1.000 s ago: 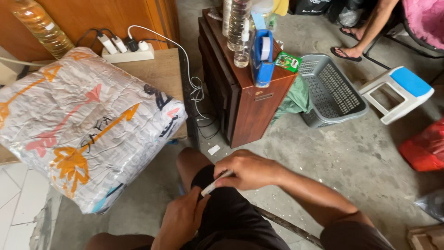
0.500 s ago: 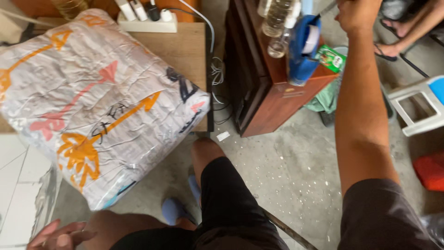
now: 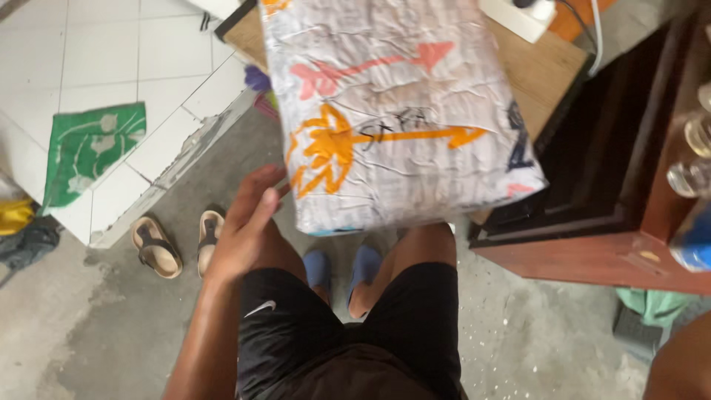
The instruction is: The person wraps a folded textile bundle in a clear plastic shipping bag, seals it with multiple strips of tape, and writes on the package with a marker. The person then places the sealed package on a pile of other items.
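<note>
Left hand (image 3: 248,222) open, fingers spread, empty, just beside near corner of wrapped bundle (image 3: 392,111). Bundle lying on wooden table (image 3: 544,67), overhanging knees. Right hand out of frame, grip unknown. Sandals (image 3: 174,241) on floor left.

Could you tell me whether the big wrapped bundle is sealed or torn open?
Sealed: the bundle shows unbroken crinkled wrap on every visible face.

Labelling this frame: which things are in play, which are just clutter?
In play:
left hand, open, reaching at the wrapped bundle
low wooden table under the bundle

Lying about:
sandals
green cloth
dark cabinet
power strip
</note>
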